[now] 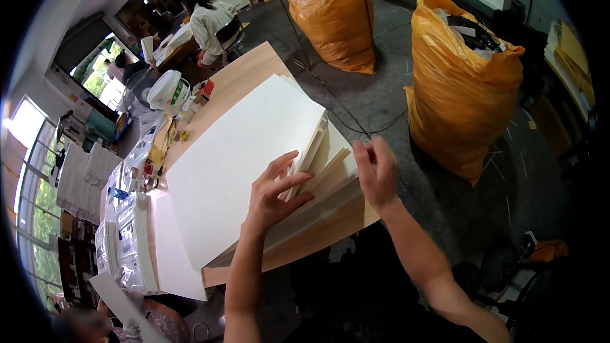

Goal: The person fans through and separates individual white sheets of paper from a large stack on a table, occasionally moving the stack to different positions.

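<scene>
A large stack of white boards or sheets (248, 133) lies on the wooden table, its near right edges fanned a little apart. My left hand (273, 194) rests against those edges, thumb and fingers spread, not closed round anything. Just off the stack's right corner is my right hand (379, 174), slightly blurred, its fingers curled in. Whether something small sits inside the curl is hidden. Beneath the fanned sheets, more pale layers (337, 168) show.
The wooden tabletop (267, 63) carries a white bucket (169, 93), a red box (203, 91) and plastic-wrapped packs (133, 241). Two orange sacks (330, 19) stand on the floor to the right. One person (213, 32) sits at a far table; another (155, 321) is at lower left.
</scene>
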